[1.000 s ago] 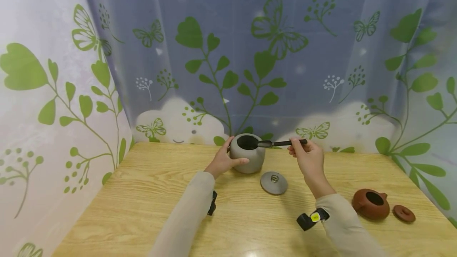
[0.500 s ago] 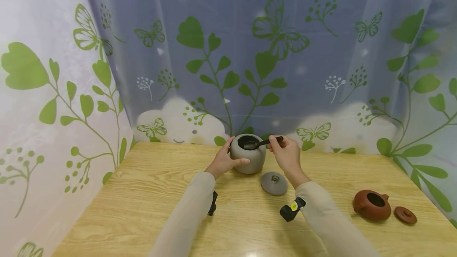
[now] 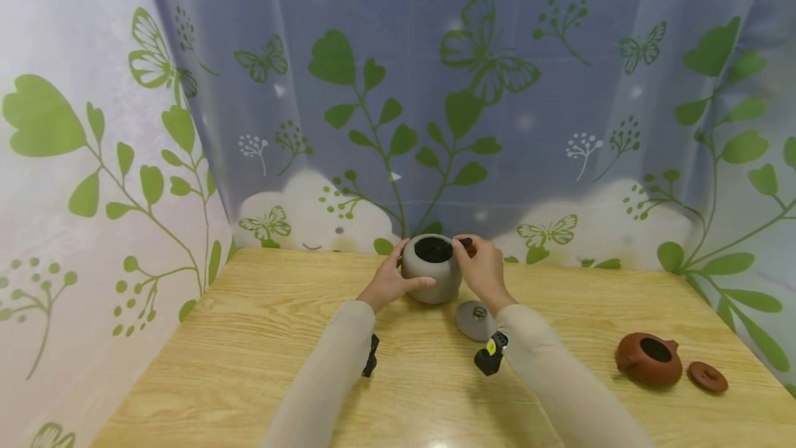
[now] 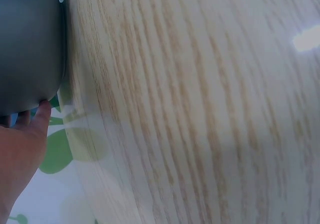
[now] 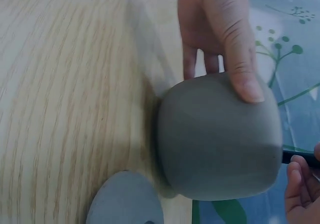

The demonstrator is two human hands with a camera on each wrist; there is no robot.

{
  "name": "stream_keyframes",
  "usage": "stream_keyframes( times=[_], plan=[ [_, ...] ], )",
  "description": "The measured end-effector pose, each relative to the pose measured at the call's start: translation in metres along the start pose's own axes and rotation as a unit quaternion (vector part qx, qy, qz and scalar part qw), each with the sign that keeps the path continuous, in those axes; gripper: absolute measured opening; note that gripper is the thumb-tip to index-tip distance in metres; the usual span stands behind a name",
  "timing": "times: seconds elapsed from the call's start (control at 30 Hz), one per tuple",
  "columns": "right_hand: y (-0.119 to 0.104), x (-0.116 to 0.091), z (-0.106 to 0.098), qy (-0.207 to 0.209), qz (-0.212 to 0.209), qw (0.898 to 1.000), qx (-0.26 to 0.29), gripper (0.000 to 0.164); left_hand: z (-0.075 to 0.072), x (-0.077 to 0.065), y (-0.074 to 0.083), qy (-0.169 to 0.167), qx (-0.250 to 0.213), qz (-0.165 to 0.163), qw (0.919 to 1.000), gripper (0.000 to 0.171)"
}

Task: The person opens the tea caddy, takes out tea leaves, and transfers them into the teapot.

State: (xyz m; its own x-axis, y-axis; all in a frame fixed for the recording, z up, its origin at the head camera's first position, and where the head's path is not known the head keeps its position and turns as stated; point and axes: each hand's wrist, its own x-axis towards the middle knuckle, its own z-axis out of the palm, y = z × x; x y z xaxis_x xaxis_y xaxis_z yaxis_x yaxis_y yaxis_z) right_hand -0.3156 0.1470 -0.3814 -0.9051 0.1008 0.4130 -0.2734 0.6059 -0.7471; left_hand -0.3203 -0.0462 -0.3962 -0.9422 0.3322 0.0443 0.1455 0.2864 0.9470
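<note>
A grey round jar [image 3: 435,282] stands with its dark mouth uncovered near the back of the table. My left hand [image 3: 392,283] grips its left side, thumb across the front and fingers around behind; the left wrist view shows fingertips touching the jar wall. At the jar's right rim, my right hand [image 3: 484,269] pinches the dark handle of a spoon [image 5: 297,157]. The spoon's bowl is down in the jar's dark mouth and hard to make out. Beside the jar lies its grey lid [image 3: 472,323] with a ring knob, partly covered by my right wrist.
To the right sits a reddish-brown teapot [image 3: 640,365] with its top uncovered, and its small lid [image 3: 707,377] lies next to it. The wooden table [image 3: 249,337] ends at a patterned curtain [image 3: 404,88] just behind the jar.
My right hand has moved left toward the jar, carrying the spoon from the rim down into the mouth. My left hand has kept its hold and the jar has stayed in place.
</note>
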Motion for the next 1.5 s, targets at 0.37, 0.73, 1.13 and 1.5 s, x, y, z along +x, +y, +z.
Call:
stream_keyframes(
  times=[0.37,0.73,1.13,1.5],
  plan=[
    [0.004,0.001,0.006,-0.009,-0.021,0.998,-0.057,0.025,0.005,0.015,-0.022,0.009,0.001,-0.002,1.0000,0.103],
    [0.000,0.005,0.006,-0.055,-0.002,0.998,-0.038,0.025,0.005,0.023,-0.028,0.010,-0.011,0.000,0.9999,0.104],
    [-0.003,0.008,0.004,-0.075,0.120,0.987,0.082,0.031,0.005,0.025,-0.029,0.013,-0.004,0.006,0.9999,0.107],
    [0.001,0.007,0.001,-0.077,0.210,0.956,0.190,0.032,0.005,0.031,-0.042,0.019,-0.002,0.004,0.9998,0.107]
  ],
)
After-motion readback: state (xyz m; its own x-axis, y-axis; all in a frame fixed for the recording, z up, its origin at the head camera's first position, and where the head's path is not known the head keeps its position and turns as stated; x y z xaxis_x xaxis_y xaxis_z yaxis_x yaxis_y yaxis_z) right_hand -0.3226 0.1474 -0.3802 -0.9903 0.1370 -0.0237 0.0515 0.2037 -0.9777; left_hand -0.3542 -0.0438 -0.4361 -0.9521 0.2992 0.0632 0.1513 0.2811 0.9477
